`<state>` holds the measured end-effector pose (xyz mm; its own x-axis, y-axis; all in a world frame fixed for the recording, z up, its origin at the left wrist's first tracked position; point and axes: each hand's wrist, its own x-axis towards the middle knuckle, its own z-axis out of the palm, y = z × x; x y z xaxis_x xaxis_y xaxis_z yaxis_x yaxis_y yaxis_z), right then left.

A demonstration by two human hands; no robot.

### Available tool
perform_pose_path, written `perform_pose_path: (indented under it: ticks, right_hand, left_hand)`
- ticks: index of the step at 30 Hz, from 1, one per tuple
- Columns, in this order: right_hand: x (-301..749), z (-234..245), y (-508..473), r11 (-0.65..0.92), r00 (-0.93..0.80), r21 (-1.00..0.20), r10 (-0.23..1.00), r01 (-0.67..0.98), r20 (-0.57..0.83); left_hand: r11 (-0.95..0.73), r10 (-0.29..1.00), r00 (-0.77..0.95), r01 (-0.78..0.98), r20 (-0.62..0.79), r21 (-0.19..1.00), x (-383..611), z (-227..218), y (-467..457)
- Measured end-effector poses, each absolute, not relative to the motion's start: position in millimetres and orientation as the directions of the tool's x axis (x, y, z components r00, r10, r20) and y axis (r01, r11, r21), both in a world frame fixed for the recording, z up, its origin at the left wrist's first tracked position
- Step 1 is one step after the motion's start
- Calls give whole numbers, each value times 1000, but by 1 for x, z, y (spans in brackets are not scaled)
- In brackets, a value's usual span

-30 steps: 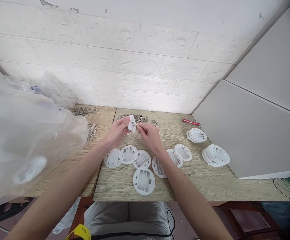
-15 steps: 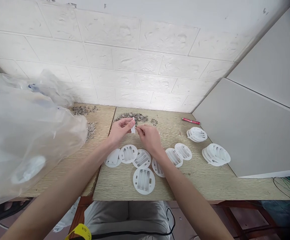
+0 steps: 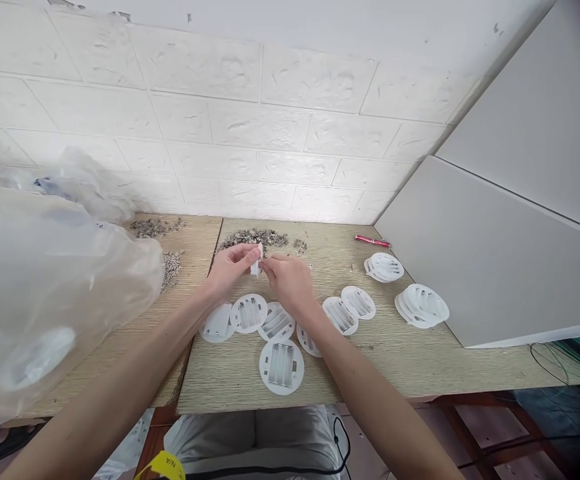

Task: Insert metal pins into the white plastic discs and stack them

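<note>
My left hand (image 3: pixel 231 268) is closed on a white plastic battery holder disc (image 3: pixel 257 267), tilted up on edge above the table. Against its right side my right hand (image 3: pixel 289 280) is pinched shut; whatever its fingertips hold is too small to make out. Just behind both hands lies a pile of small metal contacts (image 3: pixel 255 237). Several more round battery holders (image 3: pixel 281 367) lie on the table in front of my hands, some overlapping. My right forearm partly covers one of them.
Two stacks of white discs (image 3: pixel 423 305) stand at the right beside a grey panel (image 3: pixel 510 267). A red pen (image 3: pixel 373 241) lies behind them. A large clear plastic bag (image 3: pixel 60 267) fills the left side, with metal-part piles (image 3: pixel 171 268) beside it. Green wires (image 3: pixel 577 357) lie far right.
The scene has shifted slightly left as the camera turned. The held disc is tilted differently, its edge more toward me. Both hands stay together at it.
</note>
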<state>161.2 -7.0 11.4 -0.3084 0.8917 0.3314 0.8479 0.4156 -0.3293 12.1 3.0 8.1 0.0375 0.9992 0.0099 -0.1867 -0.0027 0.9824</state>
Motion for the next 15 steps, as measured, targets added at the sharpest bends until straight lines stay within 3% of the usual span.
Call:
perform_pose_path:
  ticks: [3, 5, 10, 15]
  right_hand:
    - [161, 8, -6, 440, -331, -351, 885, 827, 328]
    - [162, 9, -4, 437, -317, -426, 891, 792, 325]
    - [170, 15, 4, 418, -251, -614, 905, 670, 344]
    - [170, 24, -20, 541, -400, -587, 841, 603, 365]
  left_hand:
    - [0, 998, 63, -140, 9, 990, 9, 6, 5]
    - [-9, 996, 90, -150, 23, 989, 7, 7, 6]
    - [-12, 992, 110, -352, 54, 936, 4, 13, 8]
    - [35, 997, -41, -497, -64, 867, -1, 21, 11]
